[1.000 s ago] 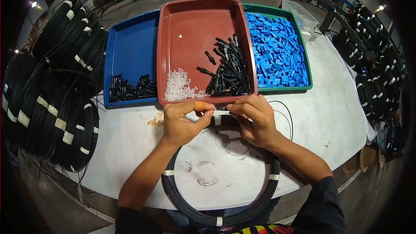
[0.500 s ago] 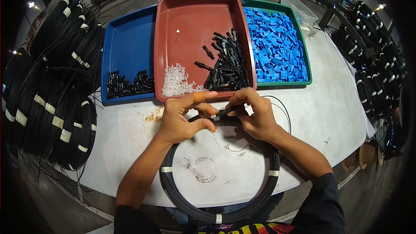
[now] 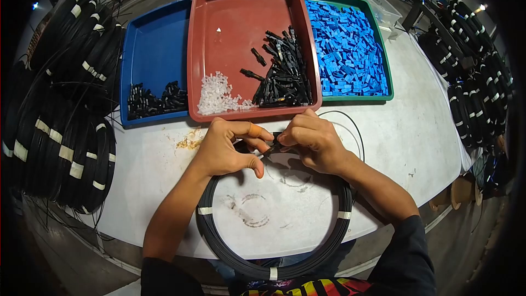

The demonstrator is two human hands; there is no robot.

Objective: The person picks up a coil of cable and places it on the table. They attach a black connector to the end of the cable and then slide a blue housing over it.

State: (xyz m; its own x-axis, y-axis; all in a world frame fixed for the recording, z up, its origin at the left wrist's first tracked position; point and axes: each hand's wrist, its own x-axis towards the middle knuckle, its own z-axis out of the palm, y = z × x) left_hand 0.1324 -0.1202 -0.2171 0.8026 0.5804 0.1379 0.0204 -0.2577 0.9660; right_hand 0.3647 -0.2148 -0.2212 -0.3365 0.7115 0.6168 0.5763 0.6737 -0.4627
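Observation:
A coil of black cable (image 3: 339, 235), bound with white tape, lies at the near side of the white table. Over its far side, both hands meet at a small black connector (image 3: 274, 143), largely covered by fingers. My right hand (image 3: 315, 142) pinches the connector from the right. My left hand (image 3: 227, 148), with an orange band on one finger, has its curled fingers against the connector's left side; its thumb stands apart. A pale tip shows just below the left fingertips. From behind my right hand, a loose loop of thin black cable (image 3: 359, 126) curves out.
Beyond the hands stand a blue tray (image 3: 156, 49) with black parts, a red tray (image 3: 241, 11) with white pieces and black connectors, and a green tray (image 3: 390, 85) of blue clips. Cable coils are stacked left (image 3: 49, 148) and right (image 3: 476, 98).
The connector has tilted downward between my hands. My left thumb has dropped lower, away from the fingers. My right fingers have curled in more. The whole view has shifted slightly.

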